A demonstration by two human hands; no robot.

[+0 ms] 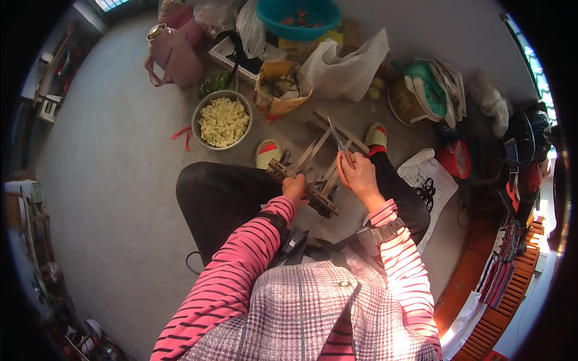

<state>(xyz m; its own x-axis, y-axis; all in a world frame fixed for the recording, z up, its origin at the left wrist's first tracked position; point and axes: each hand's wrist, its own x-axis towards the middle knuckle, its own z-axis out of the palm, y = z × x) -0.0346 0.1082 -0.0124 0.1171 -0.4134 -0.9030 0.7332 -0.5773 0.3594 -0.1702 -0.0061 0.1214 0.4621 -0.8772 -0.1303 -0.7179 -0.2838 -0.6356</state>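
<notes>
Between my knees stands a small wooden frame [316, 148] with crossed legs, like a folding stool without its seat. Dark scraps cling to its thick near bar [323, 203]. My left hand [294, 189] is closed around that bar near its middle. In my right hand [360, 175] is a pair of scissors [335, 133] with orange handles. Its blades point away from me, over the frame, and look slightly apart. My right fingers wrap the handles, just right of the frame and above it.
Ahead on the floor are a metal bowl [224, 122] of pale yellow chopped food, a paper bag [278, 90], a white plastic bag [347, 66] and a pink jug [174, 57]. A teal basin [298, 18] stands farther back. Right are a bucket [415, 99] and a red container [454, 159].
</notes>
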